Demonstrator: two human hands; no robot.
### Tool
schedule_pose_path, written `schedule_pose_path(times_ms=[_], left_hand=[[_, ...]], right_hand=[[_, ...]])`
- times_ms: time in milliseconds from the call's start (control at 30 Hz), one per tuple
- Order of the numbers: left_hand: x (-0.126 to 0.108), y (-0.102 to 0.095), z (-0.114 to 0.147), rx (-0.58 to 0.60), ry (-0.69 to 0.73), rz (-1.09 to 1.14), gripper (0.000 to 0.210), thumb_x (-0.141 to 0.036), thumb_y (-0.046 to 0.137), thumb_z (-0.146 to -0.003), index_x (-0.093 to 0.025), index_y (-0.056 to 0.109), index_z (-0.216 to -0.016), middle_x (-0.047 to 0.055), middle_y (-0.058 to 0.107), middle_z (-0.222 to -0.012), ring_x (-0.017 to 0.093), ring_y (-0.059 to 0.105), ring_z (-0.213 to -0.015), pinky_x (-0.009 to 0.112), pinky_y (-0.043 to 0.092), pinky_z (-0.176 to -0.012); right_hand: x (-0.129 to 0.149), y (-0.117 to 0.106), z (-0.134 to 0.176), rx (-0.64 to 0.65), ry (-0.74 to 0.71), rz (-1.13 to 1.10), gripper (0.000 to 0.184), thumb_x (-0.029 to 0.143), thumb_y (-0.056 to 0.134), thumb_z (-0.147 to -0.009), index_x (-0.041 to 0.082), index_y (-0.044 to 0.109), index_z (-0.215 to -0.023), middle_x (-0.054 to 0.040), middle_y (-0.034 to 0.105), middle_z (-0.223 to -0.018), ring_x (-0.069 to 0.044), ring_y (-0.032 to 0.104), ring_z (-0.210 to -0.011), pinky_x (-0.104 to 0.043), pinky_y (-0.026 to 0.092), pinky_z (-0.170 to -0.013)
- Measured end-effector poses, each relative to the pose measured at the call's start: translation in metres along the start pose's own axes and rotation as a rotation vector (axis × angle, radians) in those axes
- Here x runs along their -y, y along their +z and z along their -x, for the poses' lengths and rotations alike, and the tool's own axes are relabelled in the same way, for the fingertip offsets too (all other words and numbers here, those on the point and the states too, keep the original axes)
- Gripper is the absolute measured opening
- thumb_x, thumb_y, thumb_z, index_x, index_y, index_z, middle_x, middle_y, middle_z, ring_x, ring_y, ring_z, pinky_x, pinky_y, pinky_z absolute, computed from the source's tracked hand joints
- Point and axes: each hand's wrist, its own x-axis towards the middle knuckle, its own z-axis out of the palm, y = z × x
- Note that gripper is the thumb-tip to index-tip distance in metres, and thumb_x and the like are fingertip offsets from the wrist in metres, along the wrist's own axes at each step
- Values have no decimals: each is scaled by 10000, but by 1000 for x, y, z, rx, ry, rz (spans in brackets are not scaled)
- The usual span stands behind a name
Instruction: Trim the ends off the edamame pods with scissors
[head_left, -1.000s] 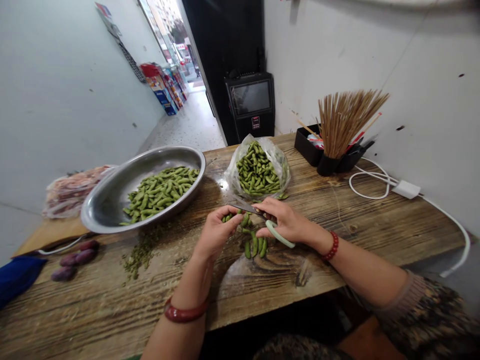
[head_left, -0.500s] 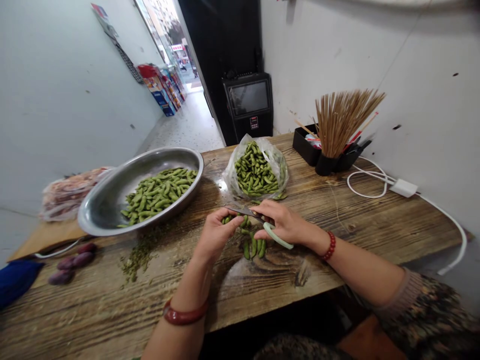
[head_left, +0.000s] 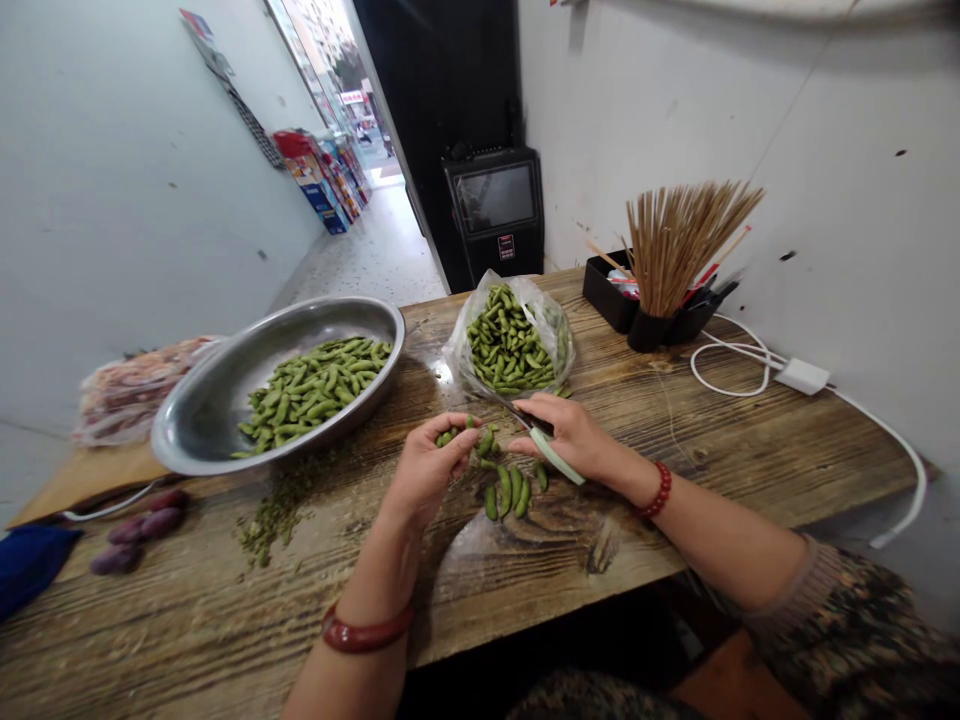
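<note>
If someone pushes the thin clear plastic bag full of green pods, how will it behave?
The thin clear plastic bag of green pods would probably sag and deform, since its film looks crumpled. Being open-topped and heaped, it may spill pods on the wooden table.

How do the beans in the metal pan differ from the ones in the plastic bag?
The metal pan is shallow, open and tilted, with its beans spread low. The plastic bag is clear and crumpled, with its beans heaped in a mound. The pan stands on the left, the bag farther back at the middle. Both hold green pods.
</note>
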Motion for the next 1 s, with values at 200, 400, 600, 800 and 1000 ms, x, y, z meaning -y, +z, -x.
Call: schedule_pose_path(times_ms=[200, 400, 600, 800, 1000], left_hand=[[0, -1, 0, 44, -4, -25, 275, -284, 742, -682, -145, 692, -914, -38, 520, -557, 51, 400, -445, 157, 280, -404], [8, 2, -2, 18, 93, -181, 176, -221, 750, -653, -137, 699, -800, -12, 594, -616, 64, 452, -473, 176, 354, -443], [0, -2, -1, 28, 11, 153, 216, -226, 766, -656, -154, 600, -774, -37, 571, -615, 44, 448, -452, 139, 301, -388], [-4, -6, -2, 3, 48, 406, 253, -190, 789, -631, -144, 562, -733, -12, 615, -770, 16, 466, -493, 110, 338, -401], [-3, -4, -2, -5, -2, 468, 267, -164, 807, -607, -144, 571, -730, -22, 616, -764, 15, 511, -526, 102, 411, -462]], right_hand=[[5, 1, -2, -26, -40, -120, 465, 360, 712, -787, 139, 585, -1176, -73, 631, -899, -179, 603, -803, -306, 503, -745], [9, -1, -1, 93, -171, -170, 523, 369, 703, -793, 172, 530, -1246, -102, 632, -1103, -209, 603, -993, -358, 491, -885], [3, 0, 1, 30, -22, -14, 500, 355, 679, -817, 163, 521, -1250, -116, 616, -1062, -219, 599, -938, -363, 504, -834], [7, -1, 0, 17, -37, 19, 505, 356, 704, -792, 176, 532, -1231, -95, 605, -999, -188, 580, -807, -335, 511, -743], [11, 0, 1, 100, -68, 50, 562, 336, 734, -761, 180, 515, -1255, -109, 592, -1051, -206, 588, -870, -347, 510, -781]])
